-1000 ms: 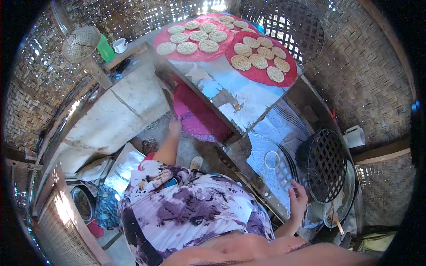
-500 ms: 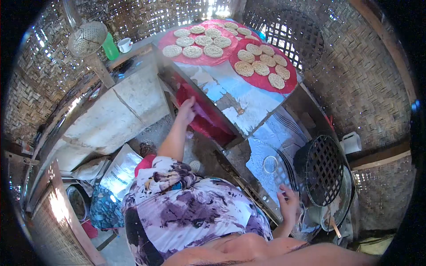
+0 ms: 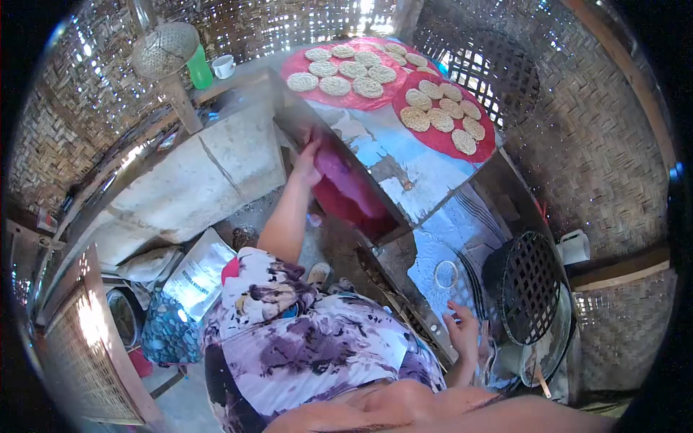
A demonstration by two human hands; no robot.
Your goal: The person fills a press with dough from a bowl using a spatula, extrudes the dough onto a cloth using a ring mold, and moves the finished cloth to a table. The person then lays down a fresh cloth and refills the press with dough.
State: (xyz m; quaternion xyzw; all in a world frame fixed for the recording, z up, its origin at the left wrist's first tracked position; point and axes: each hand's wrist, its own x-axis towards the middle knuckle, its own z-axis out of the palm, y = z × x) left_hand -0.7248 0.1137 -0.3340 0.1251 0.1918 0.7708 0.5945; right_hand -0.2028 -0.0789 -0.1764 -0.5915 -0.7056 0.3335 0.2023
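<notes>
My left hand (image 3: pixel 308 167) reaches to the side of the table, its fingers closed at the left edge of a red sheet (image 3: pixel 354 198), which hangs or stands in the gap below the tabletop. How far the fingers wrap around it is partly blurred. My right hand (image 3: pixel 463 333) holds nothing; its fingers are loosely bent and apart above the patterned white cloth (image 3: pixel 429 249). A clear round ring or lid (image 3: pixel 446 274) lies on that cloth just beyond it. Round pale noodle-like discs (image 3: pixel 352 70) rest on red sheets (image 3: pixel 404 101) on the tabletop.
A black lattice basket (image 3: pixel 530 289) stands right of my right hand, by a pan (image 3: pixel 552 353). On the left ledge are a green bottle (image 3: pixel 199 68) and a white cup (image 3: pixel 224 66). A woven strainer (image 3: pixel 166 50) hangs nearby. A white mug (image 3: pixel 574 247) is at right.
The view has shifted, so the table sits slightly right and lower. My left hand has moved forward along the red sheet's edge. My right hand stays near the cloth, fingers still apart.
</notes>
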